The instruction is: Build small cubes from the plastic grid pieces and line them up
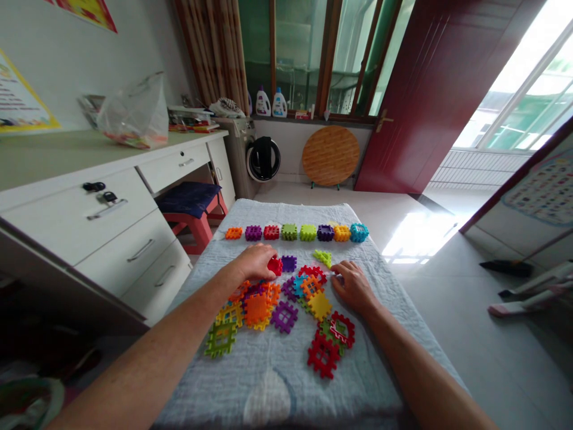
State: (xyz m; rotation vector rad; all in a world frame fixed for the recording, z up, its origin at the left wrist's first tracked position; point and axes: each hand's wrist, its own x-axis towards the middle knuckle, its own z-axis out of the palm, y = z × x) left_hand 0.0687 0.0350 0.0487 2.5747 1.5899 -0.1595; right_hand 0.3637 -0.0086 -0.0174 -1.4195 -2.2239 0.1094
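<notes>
Two hands (258, 261) (353, 286), one held piece (274, 266), eight blocks (308, 232)

Toothed tiles (319, 306) looked plastic, smooth, w/ slight sheen; blocks (289, 232) ditto. Tabletop cloth (215, 388) was matt, sl. wrinkled. Round board (331, 155) looked wood, smooth. Floor (416, 298) was v. glossy; bag (143, 113) was thin, crinkly plastic.

Between nine and ten o'clock, a white desk (40, 158) is fitted with drawers (123, 251); at nine, a pink stool (203, 232) is topped by a dark blue cushion (190, 199). At eleven, the round door (277, 161) of a washing machine (236, 131) is draped with dark cloth (265, 158). Near twelve, two detergent bottles (263, 103) are set by the window (299, 51). At one, a round wooden tabletop (331, 155) is propped upright; at two, a dark red door (416, 89) is seen.
</notes>
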